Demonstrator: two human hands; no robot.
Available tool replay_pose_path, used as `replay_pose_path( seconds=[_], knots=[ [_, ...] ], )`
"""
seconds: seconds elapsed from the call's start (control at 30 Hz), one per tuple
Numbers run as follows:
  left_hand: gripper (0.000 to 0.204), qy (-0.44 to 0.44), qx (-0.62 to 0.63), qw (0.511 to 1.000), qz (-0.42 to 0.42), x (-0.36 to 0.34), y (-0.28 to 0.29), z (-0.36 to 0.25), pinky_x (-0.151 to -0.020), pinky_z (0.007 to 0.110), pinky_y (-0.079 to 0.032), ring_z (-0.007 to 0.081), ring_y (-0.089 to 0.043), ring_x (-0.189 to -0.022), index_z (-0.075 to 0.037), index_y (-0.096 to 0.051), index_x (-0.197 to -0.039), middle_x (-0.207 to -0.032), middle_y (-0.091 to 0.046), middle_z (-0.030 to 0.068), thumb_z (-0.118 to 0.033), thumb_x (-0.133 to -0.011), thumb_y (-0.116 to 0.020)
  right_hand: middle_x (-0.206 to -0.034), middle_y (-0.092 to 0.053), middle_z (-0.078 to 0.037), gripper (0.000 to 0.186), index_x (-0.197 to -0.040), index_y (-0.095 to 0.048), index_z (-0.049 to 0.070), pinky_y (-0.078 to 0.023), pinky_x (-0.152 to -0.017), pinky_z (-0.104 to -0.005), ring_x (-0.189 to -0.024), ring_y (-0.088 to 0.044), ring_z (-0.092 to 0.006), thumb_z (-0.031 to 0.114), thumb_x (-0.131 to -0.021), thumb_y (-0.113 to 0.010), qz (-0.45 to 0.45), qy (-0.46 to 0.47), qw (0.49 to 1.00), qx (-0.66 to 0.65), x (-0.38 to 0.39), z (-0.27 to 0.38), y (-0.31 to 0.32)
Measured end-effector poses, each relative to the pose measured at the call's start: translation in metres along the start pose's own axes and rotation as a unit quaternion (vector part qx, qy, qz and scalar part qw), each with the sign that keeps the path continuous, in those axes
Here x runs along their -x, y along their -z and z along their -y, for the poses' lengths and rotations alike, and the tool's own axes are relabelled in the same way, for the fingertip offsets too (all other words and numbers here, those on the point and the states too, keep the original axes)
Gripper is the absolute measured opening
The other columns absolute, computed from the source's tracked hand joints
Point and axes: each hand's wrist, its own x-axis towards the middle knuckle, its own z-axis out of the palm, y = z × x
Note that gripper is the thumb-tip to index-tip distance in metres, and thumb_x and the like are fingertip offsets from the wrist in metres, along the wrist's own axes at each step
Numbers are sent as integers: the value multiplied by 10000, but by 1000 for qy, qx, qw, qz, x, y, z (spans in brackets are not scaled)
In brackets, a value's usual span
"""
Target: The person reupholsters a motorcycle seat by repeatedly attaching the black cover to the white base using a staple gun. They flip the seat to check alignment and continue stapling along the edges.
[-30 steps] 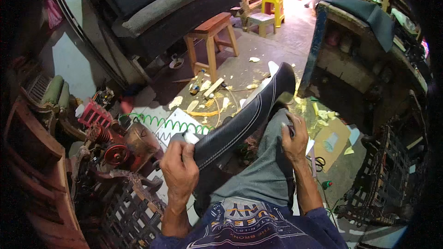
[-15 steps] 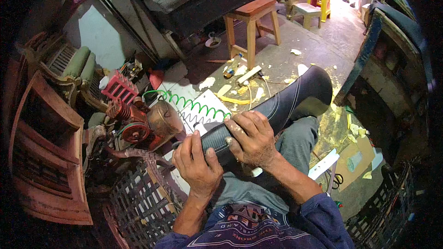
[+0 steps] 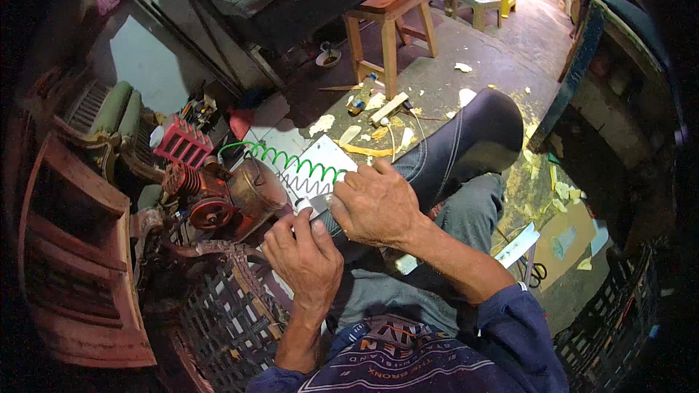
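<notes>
A long black motorcycle seat [image 3: 437, 149] with pale stitching lies across my lap, its broad raised end toward the far right. My left hand [image 3: 306, 266] is at the narrow near-left end, fingers curled round it and thumb up. By its index fingertip shows a small white piece [image 3: 303, 207] with a dark tip; whether I hold it cannot be told. My right hand [image 3: 378, 204] is closed in a fist over the seat's far edge, knuckles up. What its fingers grip is hidden. A greyish flap [image 3: 320, 206] shows between both hands.
On the left are a red air compressor [image 3: 211, 211] with a green coiled hose [image 3: 291, 164] and carved wooden chair frames [image 3: 87, 247]. Ahead stands a wooden stool [image 3: 389, 7] among foam scraps. Scissors [image 3: 537, 274] and cardboard [image 3: 564, 247] lie at right.
My right hand has closed from a flatter, spread pose into a fist and shifted left, nearer my left hand. My left fingers have curled more. The view has tilted slightly.
</notes>
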Motion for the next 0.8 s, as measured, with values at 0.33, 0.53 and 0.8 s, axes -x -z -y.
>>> replay_pose_path(
  seconds=[0.33, 0.53, 0.8],
  knots=[
    [199, 46, 96, 988, 108, -5, 21, -1, -723, 486, -448, 366, -572, -831, -12, -670, -876, -847, -551, 147, -182, -979, -666, -766, -618, -59, 196, -795, -643, 86, -479, -794, -428, -778, -630, -254, 255, -848, -727, -59, 10, 998, -4, 21, 4, -3],
    [247, 63, 158, 982, 79, -9, 20, -1, -692, 498, -435, 376, -571, -768, -15, -647, -847, -805, -577, 144, -201, -1010, -634, -1437, -632, -135, 492, -1352, -661, 18, -154, -1227, -676, -1406, -524, -336, 299, -949, -651, -75, -230, 964, 105, 42, -24, 21],
    [328, 86, 106, 982, 132, -8, 13, 8, -672, 520, -435, 414, -580, -755, 7, -586, -782, -780, -556, 180, -202, -1036, -589, -1574, -532, -78, 530, -1413, -646, 90, -128, -1252, -681, -1508, -420, -325, 410, -992, -608, -64, -73, 995, 10, 60, 35, 3]
  ],
)
